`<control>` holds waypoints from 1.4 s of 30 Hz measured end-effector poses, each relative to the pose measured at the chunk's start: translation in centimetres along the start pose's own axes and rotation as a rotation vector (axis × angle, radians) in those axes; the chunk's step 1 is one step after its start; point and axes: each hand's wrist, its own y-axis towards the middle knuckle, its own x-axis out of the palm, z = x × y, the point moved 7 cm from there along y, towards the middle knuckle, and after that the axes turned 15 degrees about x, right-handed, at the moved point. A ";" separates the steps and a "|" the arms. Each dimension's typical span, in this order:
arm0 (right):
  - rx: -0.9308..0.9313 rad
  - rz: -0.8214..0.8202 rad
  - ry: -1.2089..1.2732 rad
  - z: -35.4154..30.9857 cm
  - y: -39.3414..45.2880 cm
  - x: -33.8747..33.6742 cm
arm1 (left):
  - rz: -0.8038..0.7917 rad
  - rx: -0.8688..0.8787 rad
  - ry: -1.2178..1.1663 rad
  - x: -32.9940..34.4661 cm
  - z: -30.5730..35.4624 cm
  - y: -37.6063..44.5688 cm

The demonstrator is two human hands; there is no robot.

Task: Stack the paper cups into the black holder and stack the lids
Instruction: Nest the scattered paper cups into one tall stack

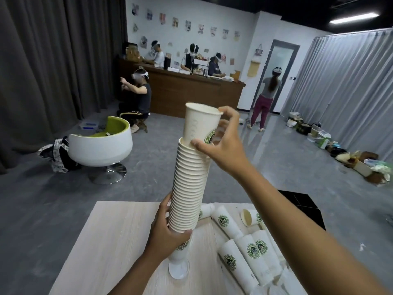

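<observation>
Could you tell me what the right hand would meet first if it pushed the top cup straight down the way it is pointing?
The right hand would likely bring the top cup further into the cup stack that the left hand grips; the stack's top rim is probably its first contact.

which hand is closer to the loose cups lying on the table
Left. The left hand grips the stack's base just left of the lying cups; the right hand holds the top cup high above them.

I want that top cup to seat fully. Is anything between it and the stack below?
Nothing visible blocks it. The top cup, held by the right hand, already sits partly inside the cup stack, which the left hand steadies near its base.
</observation>
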 end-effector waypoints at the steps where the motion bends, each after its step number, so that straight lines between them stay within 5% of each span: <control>1: 0.030 -0.032 0.017 0.9 -0.3 0.5 | -0.004 -0.001 0.002 0.0 0.0 0.2; 19: 0.170 -0.221 -0.028 5.8 -1.8 -0.5 | -0.114 0.003 -0.006 2.0 -1.0 4.0; 23: 0.214 -0.142 0.076 7.9 -2.7 -2.4 | -0.110 0.012 -0.001 3.1 -1.5 4.1; 27: 0.386 -0.047 0.110 16.8 -6.3 -4.0 | -0.085 -0.027 -0.002 4.5 -2.3 3.3; 32: 0.727 -0.288 -0.133 33.0 -14.8 -2.7 | -0.039 -0.096 -0.014 6.1 -3.1 2.5; 42: 0.748 -0.631 -0.460 44.7 -21.7 -0.2 | 0.115 -0.134 0.010 8.3 -1.3 3.3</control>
